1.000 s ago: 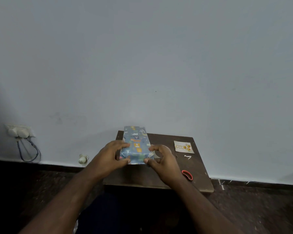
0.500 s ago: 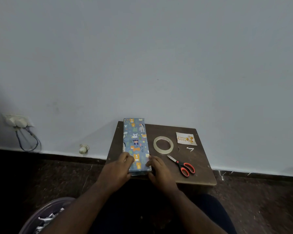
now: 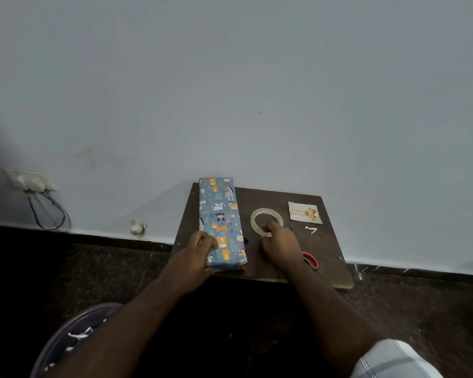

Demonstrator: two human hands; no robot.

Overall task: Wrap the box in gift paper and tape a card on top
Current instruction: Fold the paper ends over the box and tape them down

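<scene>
Two bare hands work over a small dark table (image 3: 333,271). Since the last frame, the right hand (image 3: 280,245) has left the box and now reaches the tape roll (image 3: 266,221), fingers curled at its near rim (whether they pinch it I cannot tell). It hides most of the red-handled scissors (image 3: 310,260). The left hand (image 3: 200,251) still grips the near end of the wrapped box (image 3: 220,214), which lies flat along the table's left side in blue animal-print paper. Farthest right lies the birthday card (image 3: 305,212).
</scene>
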